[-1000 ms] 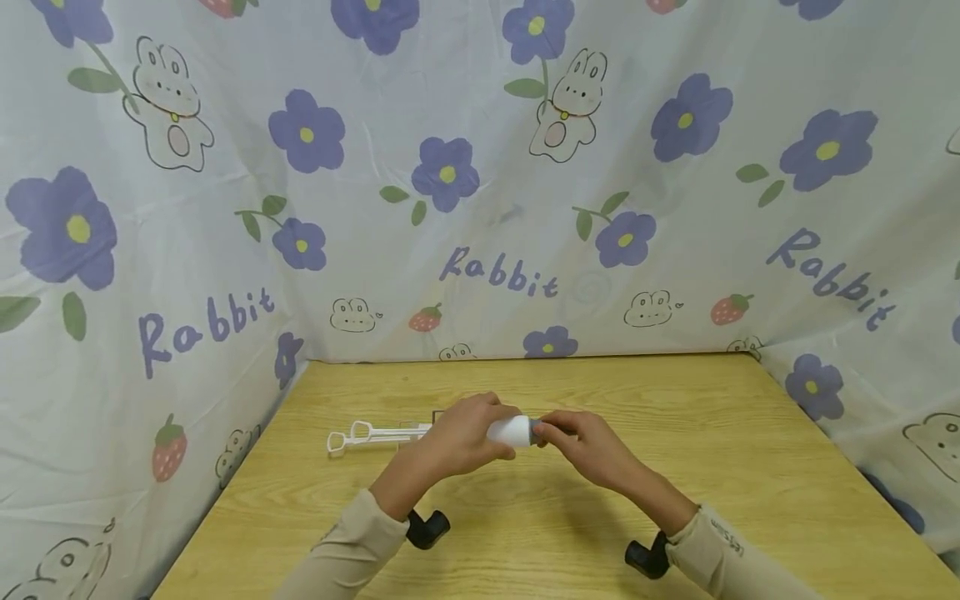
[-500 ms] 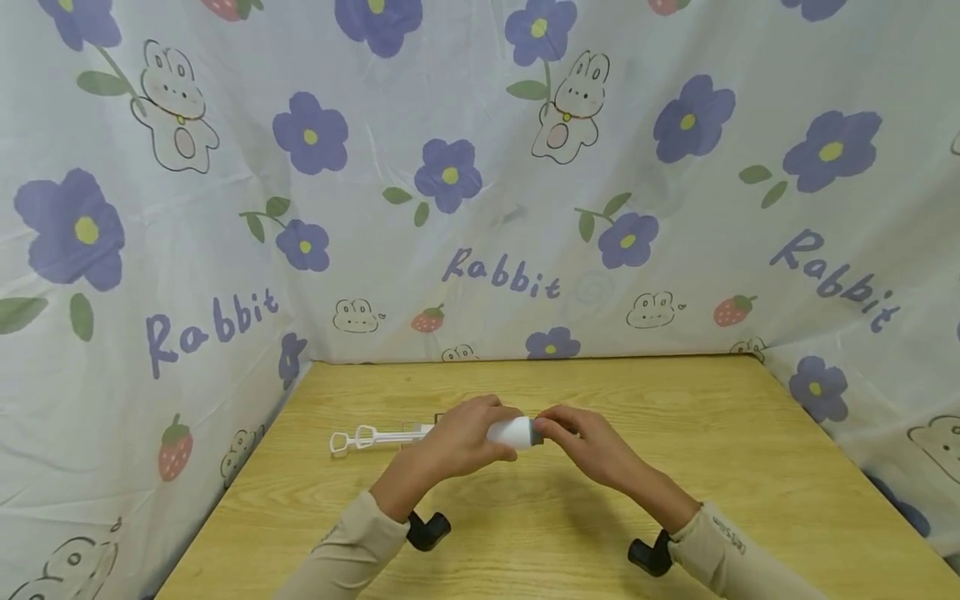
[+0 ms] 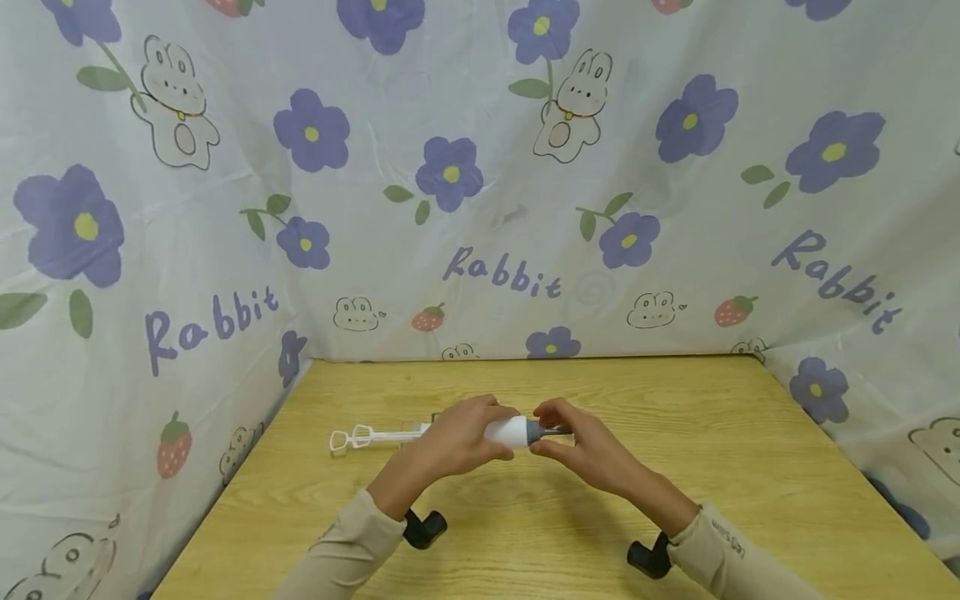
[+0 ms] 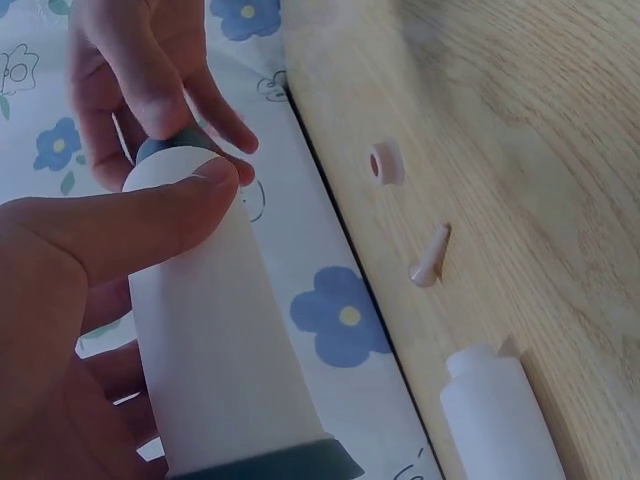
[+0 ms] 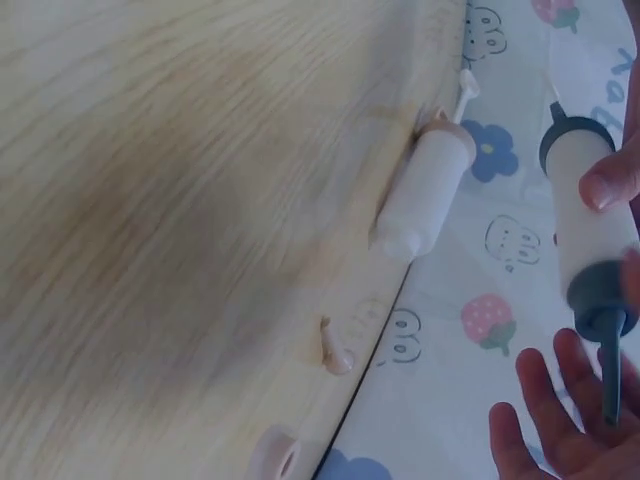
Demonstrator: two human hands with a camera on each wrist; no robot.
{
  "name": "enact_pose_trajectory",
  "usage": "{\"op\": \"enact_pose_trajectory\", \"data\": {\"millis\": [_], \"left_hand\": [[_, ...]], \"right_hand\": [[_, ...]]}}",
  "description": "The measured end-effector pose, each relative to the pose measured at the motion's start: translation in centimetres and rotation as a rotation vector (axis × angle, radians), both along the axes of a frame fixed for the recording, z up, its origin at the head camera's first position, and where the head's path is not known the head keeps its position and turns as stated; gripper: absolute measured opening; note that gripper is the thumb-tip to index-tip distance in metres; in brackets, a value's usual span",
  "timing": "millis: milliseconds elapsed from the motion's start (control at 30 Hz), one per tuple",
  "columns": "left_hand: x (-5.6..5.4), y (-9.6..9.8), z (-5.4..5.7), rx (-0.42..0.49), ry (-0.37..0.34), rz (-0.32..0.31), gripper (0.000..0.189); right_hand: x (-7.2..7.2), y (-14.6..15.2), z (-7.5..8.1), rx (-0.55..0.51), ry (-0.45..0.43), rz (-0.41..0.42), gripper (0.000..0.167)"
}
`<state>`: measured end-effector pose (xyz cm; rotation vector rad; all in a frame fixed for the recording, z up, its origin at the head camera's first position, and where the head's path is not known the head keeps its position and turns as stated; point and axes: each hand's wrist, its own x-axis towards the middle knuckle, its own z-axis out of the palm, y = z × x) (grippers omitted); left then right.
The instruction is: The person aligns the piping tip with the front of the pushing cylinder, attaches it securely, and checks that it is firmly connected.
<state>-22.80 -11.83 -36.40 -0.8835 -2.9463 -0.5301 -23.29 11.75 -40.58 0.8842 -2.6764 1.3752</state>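
My left hand [image 3: 465, 433] grips the white barrel [image 3: 507, 431] of an icing syringe, held level above the table, the thumb lying along it in the left wrist view. A grey-blue collar [image 5: 598, 292] with a long tapered nozzle [image 5: 611, 370] sits on the barrel's right end, and another grey-blue cap [image 5: 577, 135] on the opposite end. Around the nozzle end is my right hand [image 3: 592, 446], its fingers spread apart and the thumb tip right at the collar. The nozzle shows between thumb and forefinger.
Behind the left hand, white pull handles [image 3: 352, 439] lie on the wooden table [image 3: 675, 400]. A second white barrel [image 5: 425, 190] with a pink cap, a small pink nozzle [image 4: 432, 257] and a pink ring [image 4: 385, 162] lie there too. Printed cloth [image 3: 495, 217] hangs behind.
The right hand's fingers, pinched on the collar and nozzle earlier, have now spread, baring the nozzle. The left hand keeps its grip on the barrel in nearly the same place.
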Motion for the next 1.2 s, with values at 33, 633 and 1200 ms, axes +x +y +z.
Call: {"op": "enact_pose_trajectory", "data": {"millis": [33,633,1200], "left_hand": [[0.0,0.0,0.0,-0.001,0.001,-0.002,0.051],[0.6,-2.3,-2.3,-0.079,-0.044,0.068,0.049],[1.5,-6.4,-6.5,-0.189,-0.115,0.068,0.052]], "right_hand": [[0.0,0.0,0.0,-0.005,0.002,0.011,0.034],[0.2,0.8,-0.2,0.039,-0.003,-0.034,0.051],[0.0,1.6,-0.8,0.066,-0.021,-0.029,0.049]]}}
